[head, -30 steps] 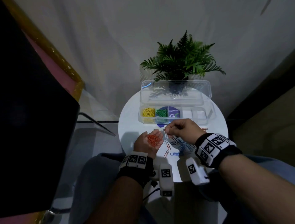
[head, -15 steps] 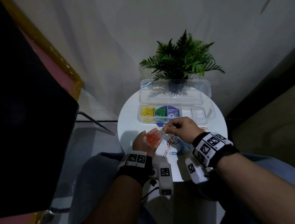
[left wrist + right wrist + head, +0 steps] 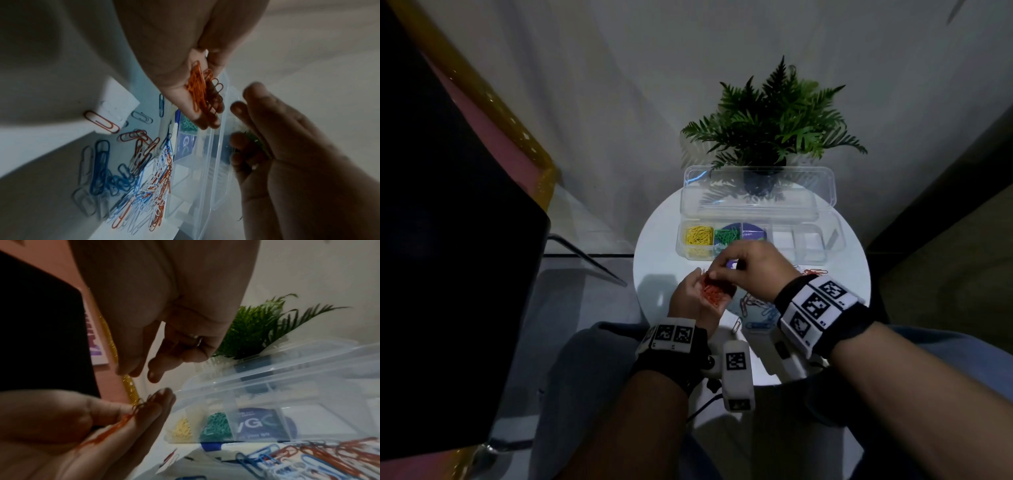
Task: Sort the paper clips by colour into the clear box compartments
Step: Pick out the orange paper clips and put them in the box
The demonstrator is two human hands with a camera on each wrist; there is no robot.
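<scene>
My left hand is held palm up over the front of the white round table, fingers straight, carrying a small heap of orange clips. My right hand hovers right above that heap with its fingers curled and fingertips close together; no clip shows between them. The clear box stands behind with its lid raised. It holds yellow clips at the far left and green clips beside them. Loose blue, orange and white clips lie below the right hand.
A potted fern stands behind the box, against the pale wall. A large black object fills the left side. The box's right compartments look bare. A few orange clips lie right of my right wrist.
My right hand has moved left from above the loose pile, where it pinched a clip, to over the orange heap in my left palm. My left hand has barely moved.
</scene>
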